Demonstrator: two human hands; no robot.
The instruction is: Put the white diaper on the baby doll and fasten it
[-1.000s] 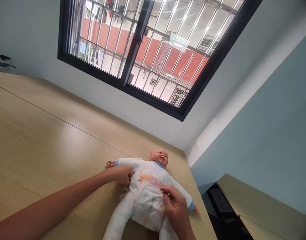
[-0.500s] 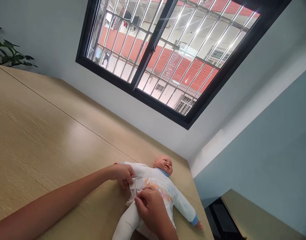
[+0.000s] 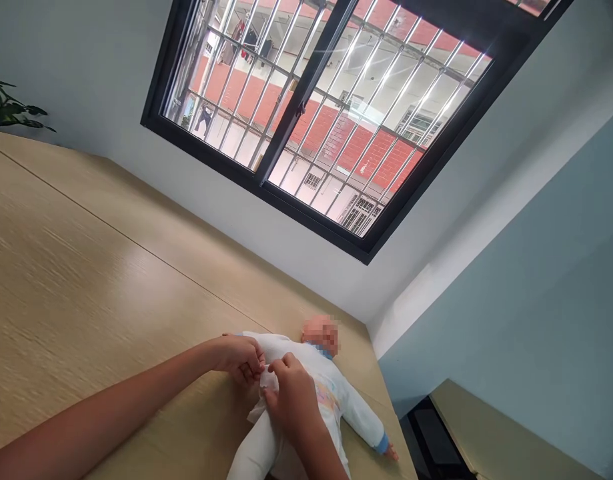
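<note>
Both forearms are showing bare, with no sleeves covering them up to the frame edge. The left hand (image 3: 236, 357) and right hand (image 3: 291, 397) are wearing no gloves or rings.

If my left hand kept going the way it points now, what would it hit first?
Most likely the right hand: the left hand points across the white-suited baby doll, fingertips almost meeting at the white diaper flap.
</note>
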